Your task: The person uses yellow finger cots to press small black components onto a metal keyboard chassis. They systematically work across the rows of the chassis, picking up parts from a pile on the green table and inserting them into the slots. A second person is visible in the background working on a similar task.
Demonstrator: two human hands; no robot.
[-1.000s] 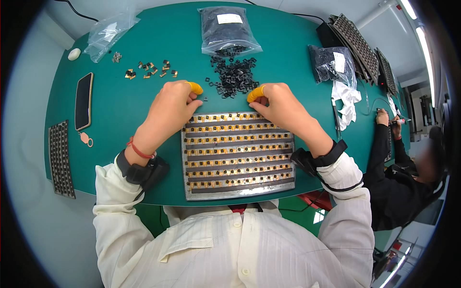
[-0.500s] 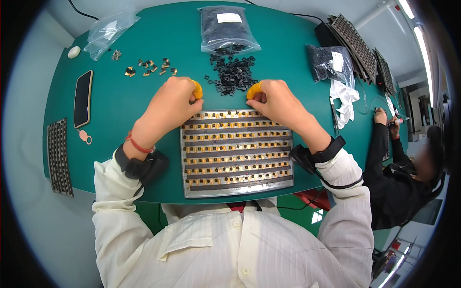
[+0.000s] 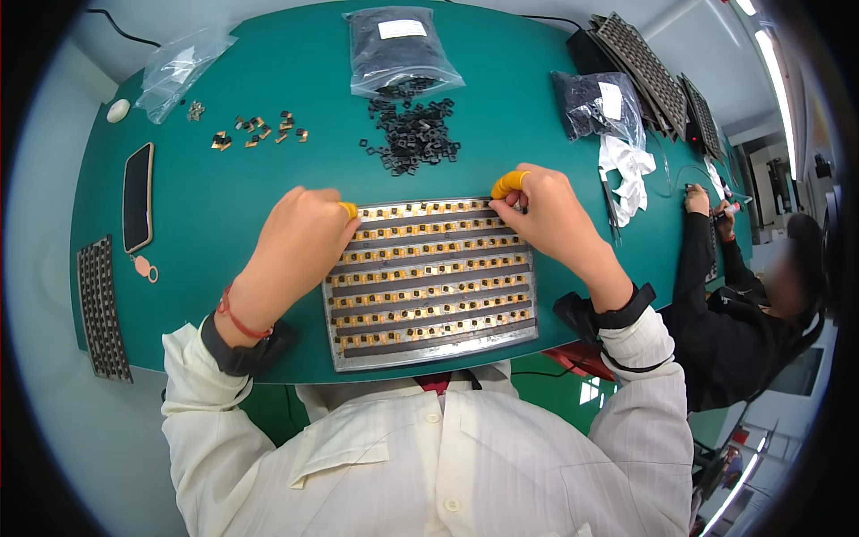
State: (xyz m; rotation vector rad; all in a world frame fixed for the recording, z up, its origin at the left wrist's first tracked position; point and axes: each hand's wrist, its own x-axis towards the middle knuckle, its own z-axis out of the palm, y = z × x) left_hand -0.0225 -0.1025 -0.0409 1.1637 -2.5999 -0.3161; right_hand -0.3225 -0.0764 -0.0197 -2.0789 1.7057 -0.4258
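Note:
A metal tray (image 3: 434,355) lies in front of me, carrying rows of small black-and-gold parts (image 3: 428,271) between dark strips. My left hand (image 3: 304,234) is at the tray's far left corner, its thumb and fingers pinched together by the end of the top row. At the far right corner, my right hand (image 3: 553,213) is also closed in a pinch, with its thumb at the tray's edge. Yellow finger covers show on both hands. Whatever the fingertips hold is too small or hidden. Beyond the tray lies a pile of small black square pieces (image 3: 413,139).
A bag of black pieces (image 3: 394,58) stands behind the pile. Loose gold-and-black parts (image 3: 259,130), a phone (image 3: 138,197) and a strip panel (image 3: 105,309) lie leftward. On the right are another bag (image 3: 595,106), white tissue (image 3: 628,174), stacked panels (image 3: 640,67) and a co-worker (image 3: 743,313).
My hands have moved apart and nearer to me, from the tray's far edge to its two far corners. The whole view has shifted slightly.

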